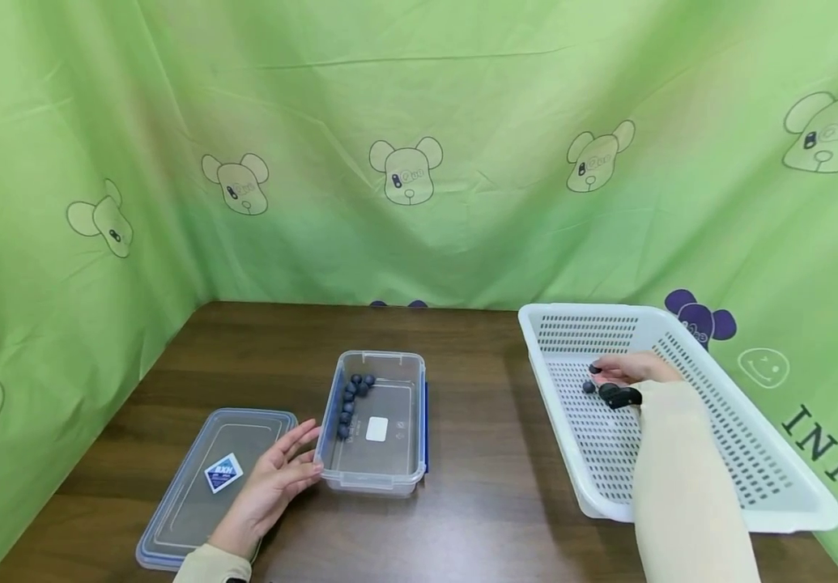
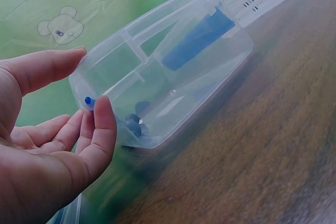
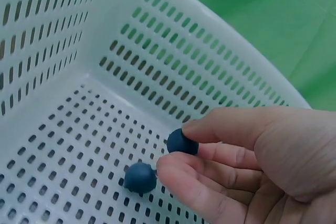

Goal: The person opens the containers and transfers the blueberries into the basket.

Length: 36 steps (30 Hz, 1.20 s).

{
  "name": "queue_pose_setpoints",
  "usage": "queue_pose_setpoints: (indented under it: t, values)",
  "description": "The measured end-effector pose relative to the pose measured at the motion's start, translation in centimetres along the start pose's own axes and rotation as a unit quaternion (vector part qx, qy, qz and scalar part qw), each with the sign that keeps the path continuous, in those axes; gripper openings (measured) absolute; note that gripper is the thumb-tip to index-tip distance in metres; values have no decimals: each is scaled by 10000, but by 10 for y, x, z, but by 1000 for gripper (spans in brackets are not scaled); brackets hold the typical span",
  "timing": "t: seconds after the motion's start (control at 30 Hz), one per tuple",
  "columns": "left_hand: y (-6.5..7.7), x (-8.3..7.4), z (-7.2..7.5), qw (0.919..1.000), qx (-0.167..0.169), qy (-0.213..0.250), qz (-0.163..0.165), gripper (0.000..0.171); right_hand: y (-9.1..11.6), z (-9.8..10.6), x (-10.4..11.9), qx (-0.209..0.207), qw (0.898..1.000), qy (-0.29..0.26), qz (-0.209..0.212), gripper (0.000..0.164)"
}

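Observation:
A clear plastic container holds several blueberries along its left side. My left hand touches its near left corner, fingers loosely spread and thumb apart from them in the left wrist view. Over at the right, my right hand reaches inside a white slotted basket. Its thumb and index finger pinch a blueberry just above the basket floor. Another blueberry lies on that floor beside the fingertips.
A clear lid with a blue rim lies on the brown table, left of the container and partly behind the left forearm. A green printed curtain hangs behind and around the table. A blue clip runs along the container's side.

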<state>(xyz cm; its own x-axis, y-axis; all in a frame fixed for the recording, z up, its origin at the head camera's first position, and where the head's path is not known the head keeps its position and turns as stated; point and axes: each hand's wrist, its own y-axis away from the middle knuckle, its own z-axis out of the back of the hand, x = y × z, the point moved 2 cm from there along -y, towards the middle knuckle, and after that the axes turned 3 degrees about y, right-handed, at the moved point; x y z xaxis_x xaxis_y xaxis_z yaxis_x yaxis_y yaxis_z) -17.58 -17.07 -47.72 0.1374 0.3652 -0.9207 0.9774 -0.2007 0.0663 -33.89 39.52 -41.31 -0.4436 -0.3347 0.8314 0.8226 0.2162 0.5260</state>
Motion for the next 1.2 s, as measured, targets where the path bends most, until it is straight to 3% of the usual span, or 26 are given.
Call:
queue_pose_setpoints:
  t: [0.17,0.3,0.5,0.57,0.8,1.0,1.2]
  values:
    - [1,1,0,10000,-33,23,89,74,5,-2,-8,-219,9996,145,-56,29]
    - [4,2,0,9999,2,42,152,75,9,-4,-12,-281,9992,-173,-205,29]
    - [3,2,-1,9999,112,31,8,73,7,-3,3,-120,9997,-163,-111,26]
    - [2,1,-1,9999,140,27,-97,70,5,-4,11,-156,9981,-594,-111,27]
    - [3,1,0,9990,288,132,-313,61,2,-15,44,181,9855,-1591,552,28]
    - [2,0,0,9997,126,114,-180,65,5,-29,73,32,9787,-1707,1141,21]
    - [2,-3,-1,9999,17,99,-114,67,9,-52,103,132,9744,-1628,1545,27]
